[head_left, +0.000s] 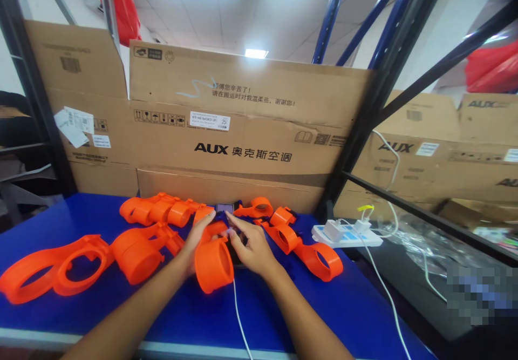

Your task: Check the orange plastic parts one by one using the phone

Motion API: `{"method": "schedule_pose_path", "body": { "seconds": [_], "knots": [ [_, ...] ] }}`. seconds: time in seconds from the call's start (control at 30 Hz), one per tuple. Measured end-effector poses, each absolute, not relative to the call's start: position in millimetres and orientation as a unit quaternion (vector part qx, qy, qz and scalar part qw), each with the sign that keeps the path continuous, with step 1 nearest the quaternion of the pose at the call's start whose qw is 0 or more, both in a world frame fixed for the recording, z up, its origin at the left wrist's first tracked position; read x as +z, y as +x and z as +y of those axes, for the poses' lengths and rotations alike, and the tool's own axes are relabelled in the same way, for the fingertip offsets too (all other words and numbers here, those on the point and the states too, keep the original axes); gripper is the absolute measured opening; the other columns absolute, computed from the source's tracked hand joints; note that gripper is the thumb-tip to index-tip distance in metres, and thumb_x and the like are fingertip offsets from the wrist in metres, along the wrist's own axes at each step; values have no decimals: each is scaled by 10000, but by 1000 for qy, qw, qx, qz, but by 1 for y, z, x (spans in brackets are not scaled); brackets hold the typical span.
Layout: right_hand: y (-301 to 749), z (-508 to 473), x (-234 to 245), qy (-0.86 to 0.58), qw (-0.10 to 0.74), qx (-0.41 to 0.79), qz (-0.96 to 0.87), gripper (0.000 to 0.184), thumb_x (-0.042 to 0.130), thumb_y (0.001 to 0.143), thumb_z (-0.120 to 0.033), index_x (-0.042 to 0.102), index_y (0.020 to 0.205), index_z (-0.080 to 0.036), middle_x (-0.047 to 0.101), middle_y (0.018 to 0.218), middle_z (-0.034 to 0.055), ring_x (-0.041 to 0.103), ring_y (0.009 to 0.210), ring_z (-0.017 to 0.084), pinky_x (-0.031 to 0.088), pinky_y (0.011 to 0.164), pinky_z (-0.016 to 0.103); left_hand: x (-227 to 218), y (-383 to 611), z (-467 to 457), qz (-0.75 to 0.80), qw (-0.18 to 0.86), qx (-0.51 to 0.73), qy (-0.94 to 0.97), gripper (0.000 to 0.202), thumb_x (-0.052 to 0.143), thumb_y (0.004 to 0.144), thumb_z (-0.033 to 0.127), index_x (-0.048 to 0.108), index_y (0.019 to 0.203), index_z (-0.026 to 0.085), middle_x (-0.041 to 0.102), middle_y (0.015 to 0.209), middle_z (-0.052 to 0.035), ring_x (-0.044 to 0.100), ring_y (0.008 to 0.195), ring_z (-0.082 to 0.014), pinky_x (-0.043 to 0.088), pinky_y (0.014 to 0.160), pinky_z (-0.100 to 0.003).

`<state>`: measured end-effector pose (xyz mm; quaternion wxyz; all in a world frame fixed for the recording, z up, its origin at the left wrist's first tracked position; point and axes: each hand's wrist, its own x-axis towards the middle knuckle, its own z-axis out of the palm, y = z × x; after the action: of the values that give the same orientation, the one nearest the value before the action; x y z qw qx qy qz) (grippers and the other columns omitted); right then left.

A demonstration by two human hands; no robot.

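Both my hands reach to the middle of a blue table point(283, 311) among several orange plastic ring-shaped parts. My left hand point(198, 238) lies with fingers stretched over an orange part, fingertips touching a small dark device point(224, 209) with a screen. My right hand point(251, 246) rests beside it, its index finger extended to the same device. In front of my hands stands an orange cylindrical cup part point(213, 265). A white cable point(238, 317) runs from under my hands toward me.
Large AUX cardboard boxes point(243, 128) stand behind the table. A white power strip point(346, 235) with plugged chargers lies to the right. Dark shelf posts point(364, 106) rise at right and left. More orange parts point(56, 268) lie at the left.
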<state>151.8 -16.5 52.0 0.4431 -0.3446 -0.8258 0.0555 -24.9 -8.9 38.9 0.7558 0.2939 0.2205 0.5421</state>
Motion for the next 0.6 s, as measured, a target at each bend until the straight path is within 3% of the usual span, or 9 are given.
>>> {"method": "schedule_pose_path", "body": {
  "seconds": [0.13,0.3,0.43,0.6],
  "knots": [
    [151,-15,49,-355,449,25,-820,420,517,975,-246,665,1361,-170,778,885,77,681,662,178,555,665,280,39,-25,-10,214,781,515,282,354,749,885,446,704,1001,115,719,729,-73,684,619,-187,557,631,-289],
    [151,-13,45,-371,426,-23,-824,480,530,922,-187,643,1388,-173,787,1000,110,733,819,210,580,792,311,42,-23,-15,221,716,568,341,265,828,821,360,701,878,135,715,716,-56,678,617,-162,548,605,-246],
    [151,-13,43,-391,391,-38,-832,574,543,894,-161,568,1468,-168,793,988,104,740,815,215,572,778,303,48,-22,-22,233,687,569,388,268,863,785,338,708,861,134,719,699,-48,663,587,-134,506,547,-200],
    [148,-15,42,-410,361,-26,-837,648,554,863,-129,509,1509,-158,797,903,76,724,689,200,535,655,263,45,-25,-22,270,665,558,416,299,877,767,345,709,901,138,718,701,-33,614,505,-101,439,460,-179]
  ]
}}
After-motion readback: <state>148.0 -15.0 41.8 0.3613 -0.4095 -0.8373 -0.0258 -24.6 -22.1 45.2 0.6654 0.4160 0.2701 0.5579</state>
